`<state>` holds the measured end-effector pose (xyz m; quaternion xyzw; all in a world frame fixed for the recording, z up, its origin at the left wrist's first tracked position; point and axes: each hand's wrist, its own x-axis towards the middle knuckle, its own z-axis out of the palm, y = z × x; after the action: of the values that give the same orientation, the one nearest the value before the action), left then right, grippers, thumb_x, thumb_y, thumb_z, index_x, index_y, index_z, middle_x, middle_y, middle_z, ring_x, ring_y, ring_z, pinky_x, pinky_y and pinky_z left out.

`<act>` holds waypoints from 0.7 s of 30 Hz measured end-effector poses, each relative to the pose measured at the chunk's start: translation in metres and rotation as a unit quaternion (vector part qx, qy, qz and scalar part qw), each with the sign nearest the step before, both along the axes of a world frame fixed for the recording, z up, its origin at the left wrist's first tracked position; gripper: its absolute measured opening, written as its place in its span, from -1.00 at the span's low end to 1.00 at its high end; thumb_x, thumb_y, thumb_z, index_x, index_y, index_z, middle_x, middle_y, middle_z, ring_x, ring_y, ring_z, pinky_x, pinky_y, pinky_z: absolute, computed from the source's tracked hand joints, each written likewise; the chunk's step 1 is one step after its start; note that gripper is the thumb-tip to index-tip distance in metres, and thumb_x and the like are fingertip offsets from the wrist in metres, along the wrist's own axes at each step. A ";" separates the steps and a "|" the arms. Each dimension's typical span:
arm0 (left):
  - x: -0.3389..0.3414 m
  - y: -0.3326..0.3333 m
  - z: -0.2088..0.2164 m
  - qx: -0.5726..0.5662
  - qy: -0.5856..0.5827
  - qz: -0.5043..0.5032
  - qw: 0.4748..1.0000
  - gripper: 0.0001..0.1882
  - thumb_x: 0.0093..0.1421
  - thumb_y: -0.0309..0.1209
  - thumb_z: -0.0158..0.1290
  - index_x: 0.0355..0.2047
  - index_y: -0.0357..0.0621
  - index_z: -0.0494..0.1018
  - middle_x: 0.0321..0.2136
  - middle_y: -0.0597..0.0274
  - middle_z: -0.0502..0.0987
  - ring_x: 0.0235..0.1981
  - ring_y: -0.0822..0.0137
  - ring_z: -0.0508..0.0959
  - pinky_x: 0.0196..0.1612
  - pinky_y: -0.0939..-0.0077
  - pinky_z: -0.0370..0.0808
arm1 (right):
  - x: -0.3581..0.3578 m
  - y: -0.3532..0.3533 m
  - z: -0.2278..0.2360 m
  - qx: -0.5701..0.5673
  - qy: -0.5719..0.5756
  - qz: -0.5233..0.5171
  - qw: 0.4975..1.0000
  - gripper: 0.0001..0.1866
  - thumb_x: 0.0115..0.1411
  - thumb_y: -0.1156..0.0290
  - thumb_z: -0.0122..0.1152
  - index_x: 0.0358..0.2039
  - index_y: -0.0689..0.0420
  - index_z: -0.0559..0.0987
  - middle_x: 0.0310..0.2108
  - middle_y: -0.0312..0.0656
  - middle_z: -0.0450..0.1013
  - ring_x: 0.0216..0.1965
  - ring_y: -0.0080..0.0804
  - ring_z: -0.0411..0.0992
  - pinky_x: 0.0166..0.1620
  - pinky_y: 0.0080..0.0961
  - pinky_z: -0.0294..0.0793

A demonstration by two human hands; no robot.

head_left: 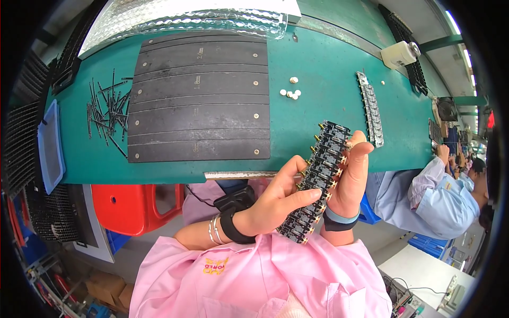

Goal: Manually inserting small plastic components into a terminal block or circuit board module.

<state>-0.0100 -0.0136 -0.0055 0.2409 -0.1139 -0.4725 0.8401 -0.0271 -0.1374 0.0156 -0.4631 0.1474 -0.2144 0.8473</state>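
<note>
A long black circuit board panel [318, 177], made of several small boards in a row, is held tilted in front of my chest. Small brass-coloured connectors stick out along its left edge. My left hand [278, 199] grips it from the left, with the thumb lying over its face and the fingers at its edge. Along the other side, my right hand [349, 185] is closed about the panel's right edge, its fingers partly hidden behind. Both wrists wear dark bands. A second, similar board panel [371, 108] lies on the green table to the right.
A black grooved plate [199, 98] lies on the green table [313, 53]. Left of it are a pile of thin black strips [110, 108] and a blue tray [50, 148]. Small white round pieces [293, 94] and a white bottle [400, 55] are farther back. A co-worker [440, 196] sits at right.
</note>
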 end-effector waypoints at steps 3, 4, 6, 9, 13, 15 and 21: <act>0.000 -0.001 0.000 0.005 -0.006 0.003 1.000 -0.78 0.09 -0.53 -0.12 -0.31 -0.10 0.06 -0.37 0.27 0.31 -0.43 0.56 0.34 -0.40 0.66 0.33 | 0.000 0.000 -0.001 -0.051 0.017 -0.022 0.998 -0.59 0.05 -0.05 -0.11 -0.55 0.06 0.18 -0.59 -0.32 0.30 -0.60 -0.60 0.34 -0.57 -0.68 0.36; 0.000 -0.001 -0.001 0.004 -0.009 0.004 1.000 -0.78 0.09 -0.53 -0.12 -0.31 -0.10 0.06 -0.37 0.27 0.31 -0.43 0.56 0.34 -0.39 0.66 0.33 | -0.001 -0.002 -0.001 -0.065 0.022 -0.017 0.997 -0.59 0.05 -0.04 -0.10 -0.55 0.06 0.18 -0.60 -0.32 0.30 -0.60 -0.60 0.34 -0.57 -0.68 0.36; -0.001 -0.001 -0.002 0.002 -0.015 0.005 1.000 -0.77 0.09 -0.53 -0.13 -0.31 -0.10 0.06 -0.37 0.27 0.31 -0.42 0.56 0.34 -0.38 0.65 0.33 | -0.001 -0.004 0.000 -0.094 0.032 -0.008 0.995 -0.60 0.05 -0.04 -0.08 -0.55 0.06 0.18 -0.60 -0.32 0.30 -0.59 -0.61 0.35 -0.57 -0.68 0.37; -0.001 -0.002 0.000 0.001 0.008 0.006 1.000 -0.77 0.08 -0.53 -0.12 -0.31 -0.09 0.06 -0.39 0.27 0.31 -0.45 0.54 0.35 -0.42 0.64 0.35 | 0.002 0.001 0.006 -0.070 0.038 -0.026 0.997 -0.67 0.08 0.10 -0.04 -0.56 0.08 0.20 -0.66 -0.37 0.27 -0.65 -0.67 0.28 -0.63 -0.74 0.30; 0.001 -0.001 0.003 -0.014 0.051 -0.008 0.999 -0.76 0.07 -0.52 -0.11 -0.31 -0.06 0.07 -0.43 0.26 0.31 -0.49 0.51 0.37 -0.50 0.63 0.38 | -0.003 -0.008 0.003 0.027 0.020 0.015 0.999 -0.70 0.14 0.16 -0.08 -0.56 0.09 0.22 -0.70 -0.41 0.19 -0.73 -0.70 0.12 -0.70 -0.77 0.19; 0.002 0.000 0.004 -0.021 0.066 -0.015 0.997 -0.76 0.07 -0.52 -0.11 -0.32 -0.05 0.07 -0.45 0.25 0.31 -0.51 0.50 0.38 -0.53 0.63 0.39 | -0.004 -0.010 0.006 0.069 0.009 0.041 0.997 -0.70 0.16 0.16 -0.10 -0.56 0.09 0.22 -0.71 -0.42 0.16 -0.75 -0.71 0.06 -0.72 -0.77 0.14; 0.006 0.007 0.007 -0.032 0.100 -0.031 0.994 -0.79 0.09 -0.49 -0.10 -0.33 -0.09 0.09 -0.42 0.25 0.34 -0.51 0.53 0.40 -0.50 0.66 0.38 | -0.005 -0.030 0.015 0.298 0.032 0.067 0.952 -0.87 0.14 0.39 -0.21 -0.43 0.19 0.22 -0.52 -0.30 0.15 -0.65 -0.68 0.02 -0.74 -0.76 0.06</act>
<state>-0.0039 -0.0069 0.0011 0.1619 -0.0513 -0.5162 0.8394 -0.0318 -0.1670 0.0305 -0.2052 0.2005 -0.0884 0.9539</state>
